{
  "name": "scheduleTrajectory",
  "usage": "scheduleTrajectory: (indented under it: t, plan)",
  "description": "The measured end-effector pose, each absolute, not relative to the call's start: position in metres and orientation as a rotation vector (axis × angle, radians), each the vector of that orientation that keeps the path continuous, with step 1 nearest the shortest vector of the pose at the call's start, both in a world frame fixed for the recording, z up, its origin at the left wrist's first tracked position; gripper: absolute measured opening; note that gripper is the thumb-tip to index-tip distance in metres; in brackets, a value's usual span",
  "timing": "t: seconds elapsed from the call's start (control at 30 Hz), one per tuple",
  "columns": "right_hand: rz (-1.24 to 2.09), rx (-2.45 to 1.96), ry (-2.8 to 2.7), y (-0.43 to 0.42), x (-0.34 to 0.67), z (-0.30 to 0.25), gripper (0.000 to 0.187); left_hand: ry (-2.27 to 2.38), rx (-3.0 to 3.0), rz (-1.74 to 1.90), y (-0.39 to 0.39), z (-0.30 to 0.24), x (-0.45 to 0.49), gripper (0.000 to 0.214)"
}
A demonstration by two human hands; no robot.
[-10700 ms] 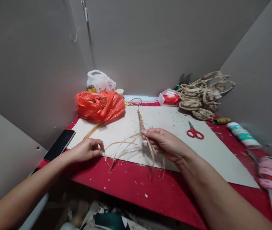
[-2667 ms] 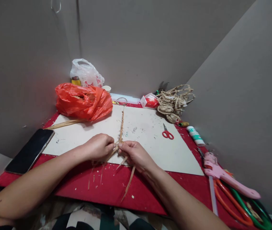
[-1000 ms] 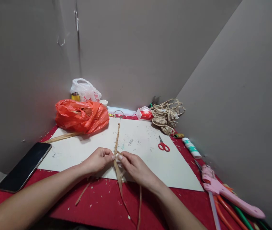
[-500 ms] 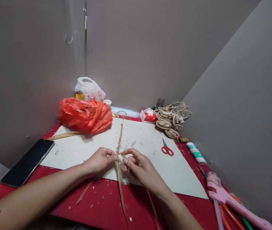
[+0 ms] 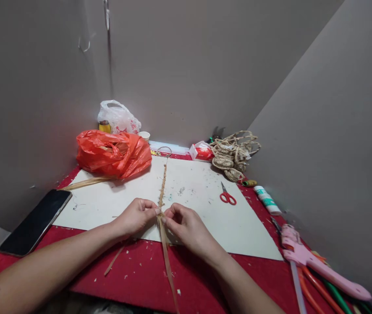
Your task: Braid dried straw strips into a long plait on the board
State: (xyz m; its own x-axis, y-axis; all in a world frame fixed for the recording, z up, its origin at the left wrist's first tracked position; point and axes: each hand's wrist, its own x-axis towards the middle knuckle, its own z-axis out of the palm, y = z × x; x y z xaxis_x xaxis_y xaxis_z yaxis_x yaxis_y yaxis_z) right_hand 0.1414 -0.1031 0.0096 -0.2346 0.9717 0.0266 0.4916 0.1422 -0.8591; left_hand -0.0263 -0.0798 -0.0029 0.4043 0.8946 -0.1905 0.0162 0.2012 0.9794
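Taking the pale sheet [image 5: 218, 233] as the landmark, the fibre cord [image 5: 163, 185] runs along its middle, from near the sheet's far edge down to both hands, which meet over its near half. That far stretch looks worked: narrow, knobbly and drawn tight, with small stubs sticking out along it that appear untrimmed. Toward the sheet's near edge the work seems unfinished, since flat loose strips [image 5: 166, 255] hang from the same place and trail past that edge. The left hand [image 5: 135, 218] pinches the join between thumb and forefinger; the right hand [image 5: 187, 226] has its thumb and forefinger closed on the strips just beside it, though which strip lies between them is too small to tell. A separate narrow strip [image 5: 114, 261] dips beyond the sheet's near edge, below the left hand. By the look of it, much of the cord is formed and the strips are what is left. More fibre, a flat bundle [image 5: 86, 182], lies across the sheet's far left corner, beside the red bag [image 5: 110, 159]. The scissors [image 5: 228, 199] rest on the sheet's right part, in neither hand.
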Motion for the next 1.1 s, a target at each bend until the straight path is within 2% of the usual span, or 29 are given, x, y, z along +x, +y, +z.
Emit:
scheduleTrajectory:
  t: [0.3,0.47,0.53,0.73,0.87,0.97,1.1]
  plan:
    - [1.493,-1.301,-1.545,-0.095,0.143,0.004,0.012,0.855,1.195,0.749,-0.077,-0.006,-0.028,0.033]
    - [1.622,-1.331,-1.52,-0.092,0.145,0.004,0.018,0.84,1.26,0.712,-0.076,-0.005,-0.029,0.036]
    - [1.522,-1.343,-1.599,-0.091,0.146,0.001,0.017,0.882,1.298,0.696,-0.075,-0.004,-0.03,0.036]
    - [0.734,-1.425,-1.969,-0.097,0.145,-0.001,0.02,0.994,1.467,0.629,-0.076,0.001,-0.031,0.034]
    - [0.647,-1.5,-2.013,-0.1,0.144,0.002,0.019,1.001,1.667,0.621,-0.078,0.003,-0.028,0.028]
    - [0.812,-1.449,-1.94,-0.098,0.144,0.005,0.019,1.096,1.834,0.638,-0.079,0.004,-0.027,0.024]
    - [1.39,-1.314,-1.702,-0.094,0.148,0.011,0.014,1.181,1.93,0.676,-0.08,0.006,-0.027,0.024]
